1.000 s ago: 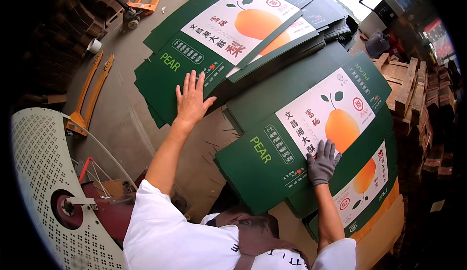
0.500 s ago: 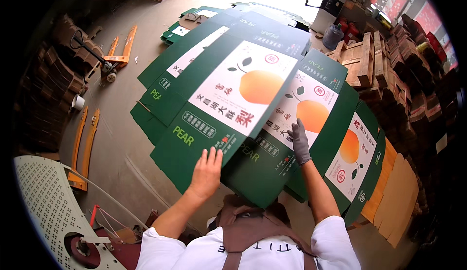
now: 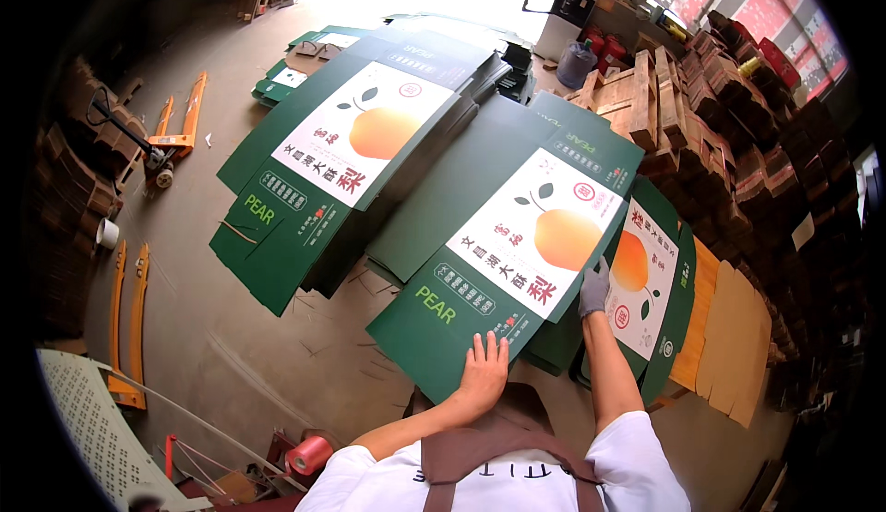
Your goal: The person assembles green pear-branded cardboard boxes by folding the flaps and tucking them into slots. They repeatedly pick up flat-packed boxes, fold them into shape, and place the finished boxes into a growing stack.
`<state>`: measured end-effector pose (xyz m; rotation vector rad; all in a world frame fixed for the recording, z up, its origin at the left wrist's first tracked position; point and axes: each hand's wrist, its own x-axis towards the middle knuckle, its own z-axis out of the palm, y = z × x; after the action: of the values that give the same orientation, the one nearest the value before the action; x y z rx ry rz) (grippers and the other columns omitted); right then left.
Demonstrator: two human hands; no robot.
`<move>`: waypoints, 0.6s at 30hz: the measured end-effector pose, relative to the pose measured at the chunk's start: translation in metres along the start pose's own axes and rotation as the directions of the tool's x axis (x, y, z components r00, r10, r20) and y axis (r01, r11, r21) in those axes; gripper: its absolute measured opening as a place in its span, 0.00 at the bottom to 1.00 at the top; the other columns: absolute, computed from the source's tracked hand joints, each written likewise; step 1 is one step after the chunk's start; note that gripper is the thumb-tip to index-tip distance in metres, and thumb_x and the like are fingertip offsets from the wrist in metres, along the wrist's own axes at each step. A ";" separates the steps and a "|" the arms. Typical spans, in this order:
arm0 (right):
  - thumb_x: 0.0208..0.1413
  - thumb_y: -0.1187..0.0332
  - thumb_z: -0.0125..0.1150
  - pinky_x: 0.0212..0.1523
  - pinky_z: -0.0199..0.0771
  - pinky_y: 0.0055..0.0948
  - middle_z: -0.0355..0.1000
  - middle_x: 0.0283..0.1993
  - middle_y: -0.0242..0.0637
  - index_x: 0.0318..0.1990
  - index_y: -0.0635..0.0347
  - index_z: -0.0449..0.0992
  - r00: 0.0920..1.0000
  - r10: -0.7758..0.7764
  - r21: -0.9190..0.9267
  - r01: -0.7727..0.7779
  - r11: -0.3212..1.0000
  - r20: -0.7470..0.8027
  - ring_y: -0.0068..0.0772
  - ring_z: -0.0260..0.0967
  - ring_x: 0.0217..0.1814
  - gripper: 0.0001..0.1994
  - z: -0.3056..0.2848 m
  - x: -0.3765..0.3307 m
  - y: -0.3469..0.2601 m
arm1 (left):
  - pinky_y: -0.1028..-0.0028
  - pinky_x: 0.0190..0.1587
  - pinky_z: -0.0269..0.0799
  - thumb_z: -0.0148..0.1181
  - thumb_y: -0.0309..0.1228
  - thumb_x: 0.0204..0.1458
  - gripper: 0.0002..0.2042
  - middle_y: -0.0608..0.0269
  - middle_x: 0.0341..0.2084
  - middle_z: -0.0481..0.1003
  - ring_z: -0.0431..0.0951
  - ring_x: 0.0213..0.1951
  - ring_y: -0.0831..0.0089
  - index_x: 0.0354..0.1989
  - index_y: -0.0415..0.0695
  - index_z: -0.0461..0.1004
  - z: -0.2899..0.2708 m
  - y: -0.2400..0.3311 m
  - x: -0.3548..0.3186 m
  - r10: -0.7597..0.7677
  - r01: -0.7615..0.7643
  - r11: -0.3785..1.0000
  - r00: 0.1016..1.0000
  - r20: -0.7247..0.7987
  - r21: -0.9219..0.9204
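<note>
A flat green printed carton sheet [image 3: 503, 244], with a white panel and an orange pear picture, lies tilted before me. My bare left hand [image 3: 483, 375] rests on its near edge, fingers stretched over the top face; the thumb is hidden. At the right edge of the same sheet my grey-gloved right hand [image 3: 594, 290] grips the border, some fingers out of sight. To the left stands a stack of matching carton sheets [image 3: 318, 143]. Another green carton sheet [image 3: 646, 277], turned the other way, lies just right of my gloved hand.
Brown cardboard [image 3: 738, 341] lies at the right beside wooden pallets [image 3: 637, 96]. An orange pallet jack [image 3: 189, 115] stands far left. At the lower left are a perforated machine panel [image 3: 83, 420] and a red roll [image 3: 309, 455]. A water dispenser [image 3: 565, 13] stands at the back.
The carton sheet has come off the left stack and moved right, over the lower sheets. My left hand went right with it; my gloved hand shifted from a lower sheet's face to this sheet's right edge.
</note>
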<state>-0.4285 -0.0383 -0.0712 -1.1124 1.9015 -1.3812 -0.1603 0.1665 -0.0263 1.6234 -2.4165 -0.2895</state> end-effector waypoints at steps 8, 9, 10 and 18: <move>0.55 0.68 0.54 0.59 0.70 0.32 0.71 0.61 0.54 0.66 0.66 0.64 0.988 0.054 -0.274 -0.014 0.962 0.142 0.43 0.73 0.60 0.30 0.062 0.040 -0.025 | 0.52 0.56 0.67 0.57 0.31 0.51 0.31 0.33 0.63 0.62 0.65 0.61 0.33 0.66 0.37 0.62 0.008 -0.002 0.032 -0.132 0.131 0.991 0.991 0.029 0.021; 0.55 0.68 0.54 0.60 0.69 0.33 0.70 0.63 0.54 0.67 0.66 0.64 0.984 0.051 -0.344 0.012 0.939 0.172 0.44 0.71 0.61 0.30 0.059 0.047 -0.023 | 0.51 0.56 0.66 0.59 0.32 0.50 0.32 0.34 0.64 0.61 0.63 0.62 0.34 0.66 0.38 0.62 0.010 0.000 0.038 -0.140 0.140 0.990 0.989 0.047 -0.010; 0.58 0.62 0.55 0.62 0.68 0.35 0.71 0.61 0.53 0.66 0.61 0.65 0.985 0.056 -0.313 -0.002 0.950 0.163 0.49 0.70 0.64 0.29 0.050 0.059 -0.007 | 0.52 0.56 0.67 0.61 0.33 0.49 0.34 0.35 0.64 0.61 0.63 0.63 0.34 0.66 0.39 0.62 0.013 0.006 0.047 -0.128 0.128 0.992 0.990 0.061 0.001; 0.59 0.55 0.57 0.51 0.74 0.45 0.77 0.44 0.56 0.55 0.56 0.73 0.889 -0.062 -0.149 0.145 0.978 0.453 0.57 0.75 0.48 0.21 -0.089 0.025 -0.049 | 0.48 0.64 0.57 0.61 0.37 0.57 0.33 0.40 0.68 0.57 0.56 0.69 0.42 0.69 0.40 0.57 0.037 0.018 0.040 -0.289 0.286 0.957 0.945 0.153 0.040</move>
<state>-0.4971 -0.0215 0.0061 -1.4928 1.6647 -0.9088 -0.2011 0.1379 -0.0545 2.0350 -2.2880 -0.4628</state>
